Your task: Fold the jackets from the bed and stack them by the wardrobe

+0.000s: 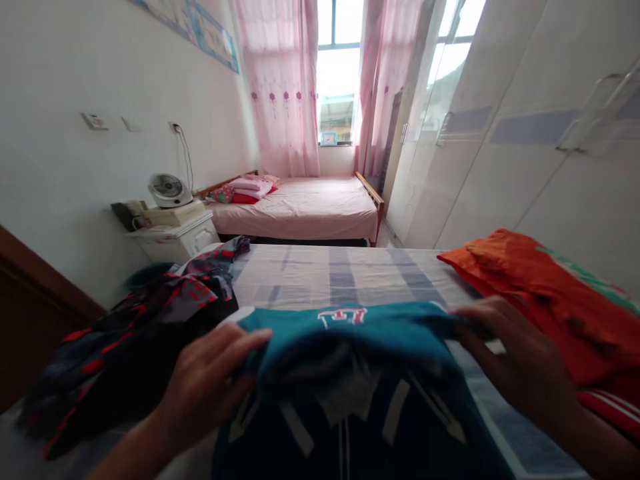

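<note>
A teal and dark navy garment with white markings lies in front of me on a bed with a checked sheet. My left hand grips the garment's left edge, fingers curled on the teal cloth. My right hand presses on its right edge, fingers closed over the fabric. The teal part is folded over the navy part with white stripes.
A dark red-patterned pile of clothes lies to the left, an orange garment to the right. Beyond stand a white nightstand with a small fan, a pink bed, pink curtains and white wardrobes.
</note>
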The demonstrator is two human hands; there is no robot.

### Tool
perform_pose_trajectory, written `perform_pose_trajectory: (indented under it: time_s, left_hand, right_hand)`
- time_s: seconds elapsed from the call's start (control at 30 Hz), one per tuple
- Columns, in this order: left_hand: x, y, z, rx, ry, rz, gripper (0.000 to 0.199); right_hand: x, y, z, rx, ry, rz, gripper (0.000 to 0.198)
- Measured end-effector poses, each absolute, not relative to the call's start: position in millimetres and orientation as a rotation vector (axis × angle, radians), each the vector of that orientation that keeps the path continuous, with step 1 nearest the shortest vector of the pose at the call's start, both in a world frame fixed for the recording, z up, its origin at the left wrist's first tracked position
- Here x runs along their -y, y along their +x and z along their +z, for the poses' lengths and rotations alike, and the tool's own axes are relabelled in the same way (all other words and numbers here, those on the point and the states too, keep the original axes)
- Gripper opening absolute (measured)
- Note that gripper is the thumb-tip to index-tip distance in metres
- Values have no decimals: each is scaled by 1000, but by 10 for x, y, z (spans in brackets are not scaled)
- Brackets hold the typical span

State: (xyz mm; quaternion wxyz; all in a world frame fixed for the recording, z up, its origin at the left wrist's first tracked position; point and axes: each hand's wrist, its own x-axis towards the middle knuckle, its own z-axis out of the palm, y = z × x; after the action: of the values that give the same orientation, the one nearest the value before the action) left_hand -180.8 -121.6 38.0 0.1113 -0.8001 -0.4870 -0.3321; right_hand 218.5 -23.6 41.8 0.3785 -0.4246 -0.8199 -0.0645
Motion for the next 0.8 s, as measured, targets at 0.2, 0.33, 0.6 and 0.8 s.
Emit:
perform_pose_trajectory:
  time_s: [0.2,0.33,0.6,0.8]
  left_hand:
    - [2051,-1680,-375,1386,-2510,-852,43]
    - [2004,-1618,-320,1510,-2475,-916,38]
    - [2057,-1684,154,1904,-2679,-794,33]
    - [1368,-1171,534,2002,-2436,-530,38]
  right_hand:
    - [1184,2559,-465,2287,-1150,44,27]
    - [1224,2496,-473,2190,-1240,62,20]
    - [1149,2453,17,2242,-1261,310,25]
    - [797,1711,693,2045,-1254,255,37]
